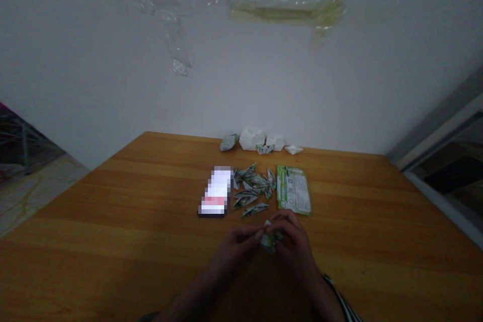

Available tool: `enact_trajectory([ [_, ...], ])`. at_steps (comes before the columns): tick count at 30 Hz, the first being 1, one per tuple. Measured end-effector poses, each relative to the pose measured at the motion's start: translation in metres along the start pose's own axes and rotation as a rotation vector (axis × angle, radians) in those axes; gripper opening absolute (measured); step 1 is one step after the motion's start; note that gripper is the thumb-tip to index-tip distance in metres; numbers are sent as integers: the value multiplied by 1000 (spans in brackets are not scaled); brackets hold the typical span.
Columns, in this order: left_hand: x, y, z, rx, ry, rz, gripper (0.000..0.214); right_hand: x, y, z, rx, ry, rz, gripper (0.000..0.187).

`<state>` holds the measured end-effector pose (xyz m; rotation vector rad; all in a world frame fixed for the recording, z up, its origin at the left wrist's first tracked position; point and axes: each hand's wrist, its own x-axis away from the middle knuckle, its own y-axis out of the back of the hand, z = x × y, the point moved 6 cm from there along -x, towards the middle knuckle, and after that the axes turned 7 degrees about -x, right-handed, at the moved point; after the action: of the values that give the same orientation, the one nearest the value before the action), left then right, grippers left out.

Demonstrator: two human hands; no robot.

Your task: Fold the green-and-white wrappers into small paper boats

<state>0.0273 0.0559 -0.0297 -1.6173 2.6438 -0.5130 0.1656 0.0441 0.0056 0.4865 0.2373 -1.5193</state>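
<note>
My left hand (pixel 239 244) and my right hand (pixel 290 236) meet low in the middle of the view. Between their fingertips they pinch a small piece of green and white printed paper (pixel 268 242), which looks folded. Fingers cover part of it. Just beyond my hands lies a loose pile of folded paper pieces (pixel 256 183) with the same kind of print. Right of the pile, a flat green and white printed packet (pixel 294 190) rests on the table, close to the fingers of my right hand.
A phone (pixel 216 191) with a lit, blurred screen lies left of the pile. Along the wall at the back edge of the wooden table (pixel 132 201) stand white folded papers (pixel 252 139), a crumpled printed piece (pixel 228 142) and a small white folded piece (pixel 293 149).
</note>
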Motion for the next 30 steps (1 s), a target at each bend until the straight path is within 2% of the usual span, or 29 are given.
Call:
enact_trajectory([
  [3, -2, 3, 2, 52, 16, -52, 27, 2, -5, -3, -29, -14, 9, 36],
  [6, -4, 6, 7, 80, 49, -94, 31, 5, -7, -9, -23, -61, -80, 40],
  [9, -5, 5, 10, 112, 23, -120, 47, 10, -8, -9, -12, -78, -174, 38],
  [12, -4, 3, 14, 126, 44, -185, 66, 14, -8, -3, -9, -21, -222, 28],
  [14, -2, -2, 17, 128, 92, -165, 60, 16, -5, 3, 24, 30, -266, 23],
  [16, 0, -9, 17, 123, 115, -87, 45, 17, -2, 5, 83, 57, -271, 24],
  [19, 2, -10, 11, 123, 85, -38, 34, 17, -4, 5, 143, 97, -189, 35],
  [22, 1, 6, 0, 93, 12, -166, 33, 14, -6, 2, 96, 106, -117, 39],
  [25, 4, 23, -22, -130, -196, -343, 21, 11, -4, -5, -8, 31, -139, 37],
  [28, 14, 20, -43, -421, -434, -415, 10, 9, -7, -15, -159, -117, -132, 32],
  [30, 19, 13, -50, -540, -507, -415, 13, 9, -11, -18, -241, -186, -103, 29],
])
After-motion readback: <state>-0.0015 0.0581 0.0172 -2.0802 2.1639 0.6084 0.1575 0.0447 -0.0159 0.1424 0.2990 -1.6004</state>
